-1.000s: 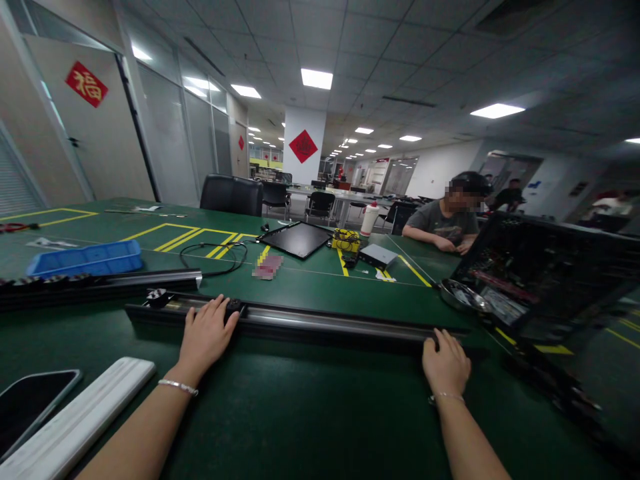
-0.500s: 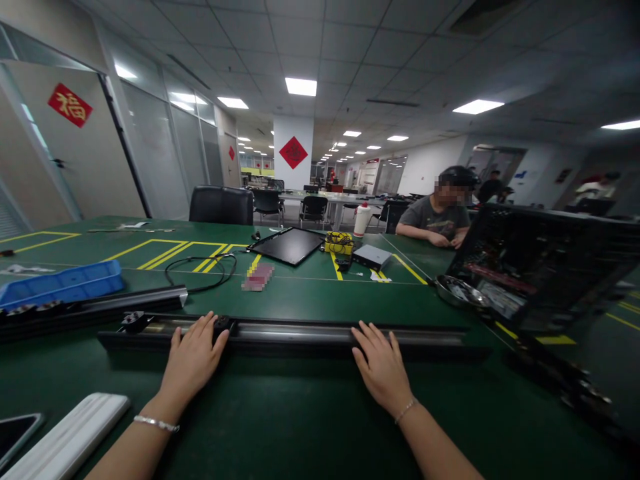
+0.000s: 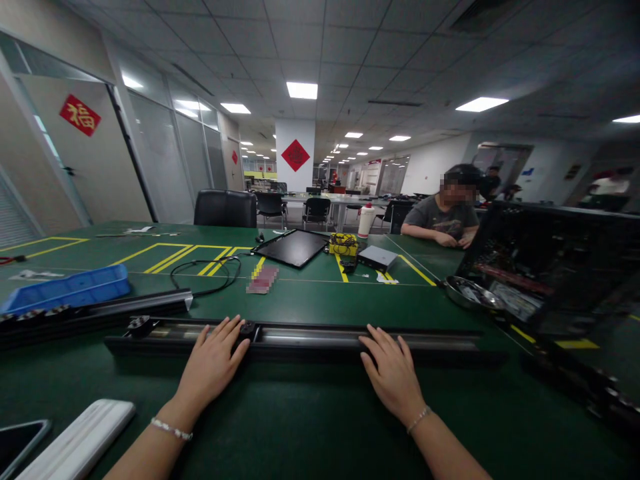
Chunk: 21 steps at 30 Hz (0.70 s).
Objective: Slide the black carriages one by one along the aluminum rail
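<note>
A long black rail with a grey metal strip (image 3: pixel 310 337) lies crosswise on the green table in front of me. My left hand (image 3: pixel 213 363) rests flat on its left part, fingers spread, beside a small black slider block (image 3: pixel 247 329). My right hand (image 3: pixel 393 370) lies flat on the rail's middle, fingers stretched out. Neither hand holds anything. A second black rail (image 3: pixel 100 310) lies behind it to the left.
A blue tray (image 3: pixel 67 288) sits far left, a white bar (image 3: pixel 80 443) and a phone (image 3: pixel 17 443) near left. A black cable (image 3: pixel 205 273), black panel (image 3: pixel 293 247), yellow part (image 3: pixel 344 243), metal bowl (image 3: pixel 470 293) and black open case (image 3: pixel 555 267) lie beyond. A person (image 3: pixel 443 217) sits opposite.
My right hand moved left from the rail's right end to its middle and flattened out. My left hand stayed on the rail. The view shifted slightly.
</note>
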{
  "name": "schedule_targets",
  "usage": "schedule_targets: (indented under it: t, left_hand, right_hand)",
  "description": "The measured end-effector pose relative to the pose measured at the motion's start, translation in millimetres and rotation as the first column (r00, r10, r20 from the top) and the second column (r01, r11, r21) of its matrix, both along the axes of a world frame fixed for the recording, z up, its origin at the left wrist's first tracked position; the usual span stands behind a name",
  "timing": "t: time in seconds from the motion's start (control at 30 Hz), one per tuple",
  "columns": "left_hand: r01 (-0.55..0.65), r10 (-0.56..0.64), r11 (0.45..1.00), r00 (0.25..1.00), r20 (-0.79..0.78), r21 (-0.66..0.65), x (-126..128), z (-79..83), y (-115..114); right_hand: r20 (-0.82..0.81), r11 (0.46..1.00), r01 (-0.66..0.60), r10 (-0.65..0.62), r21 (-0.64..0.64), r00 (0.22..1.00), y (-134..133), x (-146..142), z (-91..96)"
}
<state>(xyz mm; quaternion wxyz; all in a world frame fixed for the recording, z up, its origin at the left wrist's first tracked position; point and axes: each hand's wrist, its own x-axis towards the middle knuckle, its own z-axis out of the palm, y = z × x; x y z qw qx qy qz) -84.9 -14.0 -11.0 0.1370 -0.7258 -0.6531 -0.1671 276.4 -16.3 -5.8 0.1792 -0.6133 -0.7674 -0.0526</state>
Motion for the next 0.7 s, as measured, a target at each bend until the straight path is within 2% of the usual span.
schedule_targets:
  t: [0.47,0.7]
  left_hand:
    - [-0.006,0.006,1.0,1.0,-0.005,-0.006,3.2,0.5,-0.2]
    - [0.017,-0.017,1.0,1.0,0.007,-0.024,1.7,3.5,-0.9]
  right_hand:
    - [0.035,0.997,0.069,-0.068,-0.02,0.997,-2.9,-9.3,3.4]
    - [0.004,1.0,0.021,-0.021,-0.012,1.0,-1.5,-4.8,0.6]
